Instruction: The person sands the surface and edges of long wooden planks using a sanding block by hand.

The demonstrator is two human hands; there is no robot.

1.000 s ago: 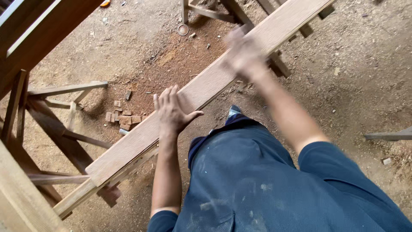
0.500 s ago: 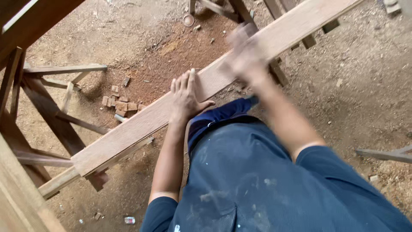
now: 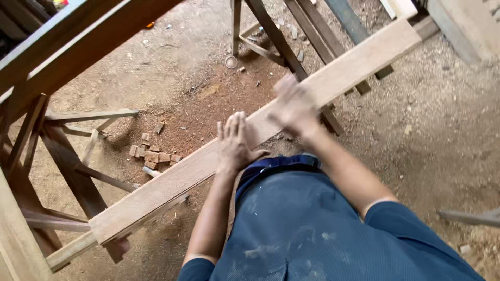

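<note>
A long pale wooden plank [image 3: 172, 182] runs diagonally from lower left to upper right, resting on wooden trestles. My left hand [image 3: 235, 141] lies flat on the plank with its fingers spread, holding nothing. My right hand [image 3: 294, 106] is blurred with motion over the plank a little farther right; its fingers look loosely open and I see nothing in it. My blue shirt fills the lower middle of the view.
A wooden trestle [image 3: 67, 161] stands at the left under the plank's near end, another trestle [image 3: 281, 41] at the top middle. Small wood offcuts [image 3: 151, 155] lie on the dirt floor. Dark beams [image 3: 78, 47] cross the upper left. A stick [image 3: 469, 216] lies at right.
My view has shifted, so the plank sits lower and more to the right. My left hand stays flat on the plank. My right hand has moved along the plank closer to the left hand.
</note>
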